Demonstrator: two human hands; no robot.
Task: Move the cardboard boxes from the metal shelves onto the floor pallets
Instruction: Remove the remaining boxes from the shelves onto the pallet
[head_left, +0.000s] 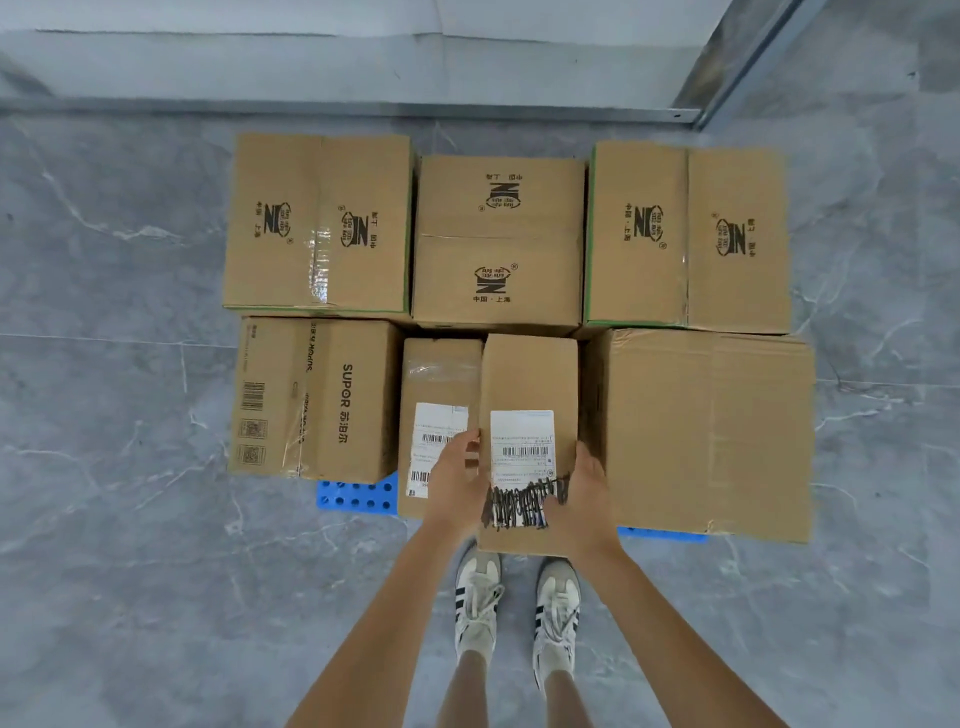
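Left hand (457, 480) and right hand (584, 493) clasp the labelled box (527, 374) by its sides; perhaps touching the blue pallet (358, 496).

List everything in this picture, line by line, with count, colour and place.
Printed boxes: three, brown, back row.
SUPOR box: one, brown, front left.
Labelled box: one, brown with a white label, front row, just left of the held box.
Held box: one, brown, white label with black scribble, front middle.
Plain box: one, brown, front right.
Pallet: at least one, blue, showing under the front boxes.
Floor: grey, marbled, all around.
Shelf frame: grey metal, along the top.
Shoes: two, white with dark stripes, by the pallet's near edge.
Left hand: grips the held box's left side.
Right hand: grips its right side.
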